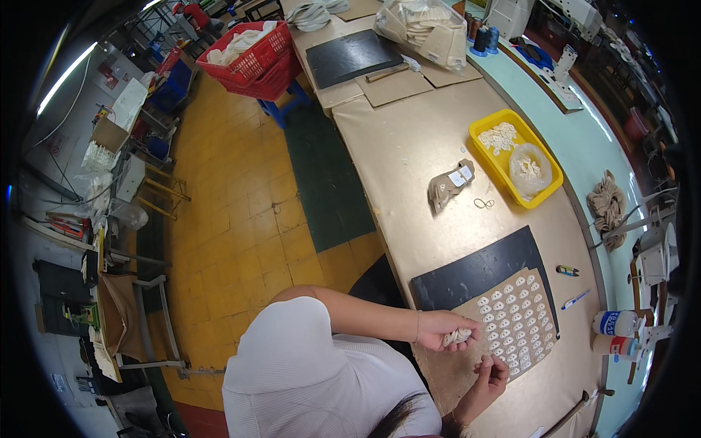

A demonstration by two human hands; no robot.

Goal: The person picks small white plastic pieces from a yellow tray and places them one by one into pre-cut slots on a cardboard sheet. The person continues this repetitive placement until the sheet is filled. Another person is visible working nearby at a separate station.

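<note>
My left fingers point(475, 332) grip cream pieces point(457, 336); my right fingers point(500, 368), bent, grip I cannot tell, beside brown card point(539, 274).

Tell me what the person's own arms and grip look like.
The left arm has a short, white, ribbed sleeve and a thin wristband. A thin bracelet sits at the right wrist. The left grip and right grip are bare.
</note>
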